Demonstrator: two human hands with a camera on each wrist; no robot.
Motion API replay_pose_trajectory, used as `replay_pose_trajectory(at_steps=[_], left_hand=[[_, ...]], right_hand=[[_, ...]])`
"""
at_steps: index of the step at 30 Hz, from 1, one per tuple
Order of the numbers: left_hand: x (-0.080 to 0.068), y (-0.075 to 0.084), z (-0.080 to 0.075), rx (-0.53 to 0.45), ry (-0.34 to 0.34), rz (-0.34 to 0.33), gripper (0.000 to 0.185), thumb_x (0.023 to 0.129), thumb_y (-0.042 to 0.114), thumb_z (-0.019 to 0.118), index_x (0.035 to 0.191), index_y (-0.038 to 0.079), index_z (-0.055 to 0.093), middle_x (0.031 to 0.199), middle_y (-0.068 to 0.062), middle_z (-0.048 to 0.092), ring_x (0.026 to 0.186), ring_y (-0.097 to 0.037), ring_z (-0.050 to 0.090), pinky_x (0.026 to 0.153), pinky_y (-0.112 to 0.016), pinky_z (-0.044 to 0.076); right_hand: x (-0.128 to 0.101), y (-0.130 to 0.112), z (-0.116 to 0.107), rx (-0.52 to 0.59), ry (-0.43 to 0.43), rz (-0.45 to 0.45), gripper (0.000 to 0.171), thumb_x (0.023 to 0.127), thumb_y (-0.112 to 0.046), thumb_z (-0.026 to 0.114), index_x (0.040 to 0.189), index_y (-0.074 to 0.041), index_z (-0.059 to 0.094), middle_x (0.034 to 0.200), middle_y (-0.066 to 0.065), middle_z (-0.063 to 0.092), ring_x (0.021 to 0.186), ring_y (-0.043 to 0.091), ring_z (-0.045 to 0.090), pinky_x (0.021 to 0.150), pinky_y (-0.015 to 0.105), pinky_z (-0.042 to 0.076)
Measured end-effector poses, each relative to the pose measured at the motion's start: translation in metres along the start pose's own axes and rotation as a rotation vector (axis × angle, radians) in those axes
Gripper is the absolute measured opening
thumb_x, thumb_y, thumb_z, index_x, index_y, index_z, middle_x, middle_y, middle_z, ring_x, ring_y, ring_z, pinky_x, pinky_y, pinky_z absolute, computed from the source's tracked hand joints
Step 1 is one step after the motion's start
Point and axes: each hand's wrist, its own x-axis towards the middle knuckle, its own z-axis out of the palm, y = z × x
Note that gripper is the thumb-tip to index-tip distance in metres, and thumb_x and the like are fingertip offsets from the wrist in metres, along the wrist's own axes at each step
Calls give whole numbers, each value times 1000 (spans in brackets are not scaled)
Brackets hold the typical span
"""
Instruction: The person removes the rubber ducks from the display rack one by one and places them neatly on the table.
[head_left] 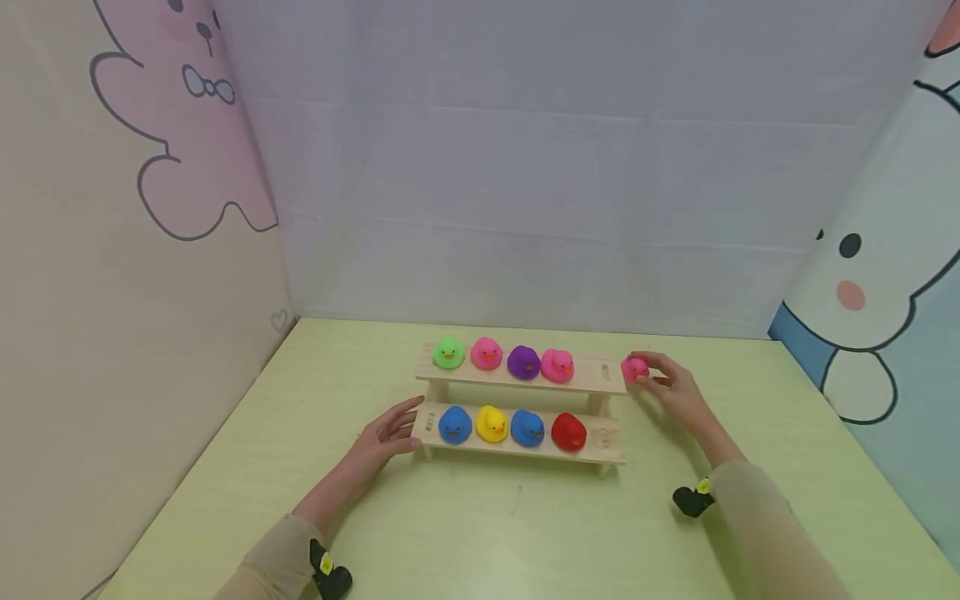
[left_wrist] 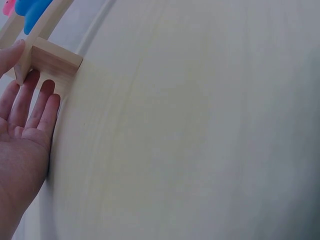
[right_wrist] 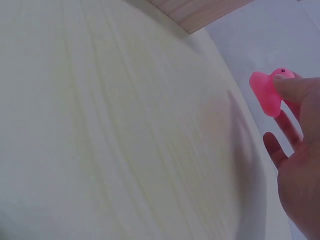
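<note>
A two-tier wooden rack (head_left: pixel 604 433) holds toy ducks on both levels. On the upper shelf stand a green duck (head_left: pixel 448 353), a pink duck (head_left: pixel 487 354), a purple duck (head_left: pixel 523 363) and another pink duck (head_left: pixel 557 366). Below are two blue ducks (head_left: pixel 454 425), a yellow duck (head_left: pixel 492 424) and a red duck (head_left: pixel 569 432). My left hand (head_left: pixel 382 435) holds the lower shelf's left end, thumb at the front edge, fingers toward the back. Just off the upper shelf's right end, my right hand (head_left: pixel 678 396) pinches a pink duck (right_wrist: pixel 269 92) between thumb and fingers.
The rack stands on a pale yellow-green table (head_left: pixel 480 533). A white cloth wall (head_left: pixel 525 208) rises behind it, with cartoon-printed panels (head_left: pixel 202 150) at both sides. Black wrist devices (head_left: pixel 693 500) hang at both sleeves.
</note>
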Motion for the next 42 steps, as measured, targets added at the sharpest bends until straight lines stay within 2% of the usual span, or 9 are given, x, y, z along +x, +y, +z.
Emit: replay_pose_trajectory(at_steps=[4, 8, 11, 16, 25, 31, 37, 42], left_hand=[[1, -1, 0, -2, 8, -4, 62, 87, 13, 65, 142, 23, 39, 140, -10, 47, 121, -22, 52, 95, -27, 43], [1, -2, 0, -1, 11, -4, 63, 87, 11, 65, 143, 22, 38, 140, -11, 47, 121, -22, 52, 94, -26, 43], [2, -3, -1, 4, 11, -3, 63, 87, 12, 65, 143, 23, 39, 140, -11, 47, 121, -22, 52, 94, -26, 43], [3, 0, -1, 20, 3, 15, 63, 88, 11, 64, 144, 20, 37, 140, -14, 45, 122, -26, 51, 94, -27, 43], [2, -1, -2, 24, -6, 26, 64, 88, 10, 64, 145, 16, 35, 140, -18, 45, 119, -26, 53, 92, -24, 44], [1, 1, 0, 31, 7, 3, 63, 88, 13, 64, 144, 19, 36, 140, -14, 46, 119, -21, 54, 94, -26, 43], [0, 5, 1, 35, 26, -34, 63, 87, 16, 66, 143, 24, 38, 139, -9, 47, 122, -22, 51, 96, -29, 42], [-1, 6, 1, 38, 15, -22, 63, 87, 14, 65, 144, 21, 37, 141, -12, 45, 123, -26, 50, 97, -29, 42]], right_hand=[[-3, 21, 4, 11, -41, 60, 43, 92, -15, 60, 132, -5, 50, 130, 20, 52, 112, 10, 49, 85, 8, 40], [-7, 26, 5, 3, -75, 118, 43, 92, -19, 59, 133, -8, 49, 132, 17, 51, 114, 25, 52, 86, 8, 37], [-8, 27, 4, -2, -85, 124, 43, 92, -18, 59, 133, -8, 49, 131, 18, 52, 114, 34, 53, 87, 8, 36], [-7, 25, 1, 31, -93, 136, 45, 91, -14, 61, 134, -5, 49, 129, 21, 54, 109, 22, 58, 87, 9, 37], [-8, 25, 2, 51, -76, 174, 47, 91, -23, 62, 134, -8, 50, 131, 19, 53, 101, -5, 54, 87, 8, 38], [-9, 27, 3, 42, -71, 206, 49, 90, -28, 62, 135, -12, 50, 134, 16, 51, 104, -5, 51, 88, 8, 36], [-8, 29, 4, 60, -60, 201, 49, 90, -27, 63, 134, -11, 50, 134, 17, 52, 103, -5, 52, 87, 8, 37], [-8, 29, 4, 77, -56, 211, 49, 89, -26, 64, 134, -11, 51, 134, 17, 51, 103, -5, 52, 86, 7, 38]])
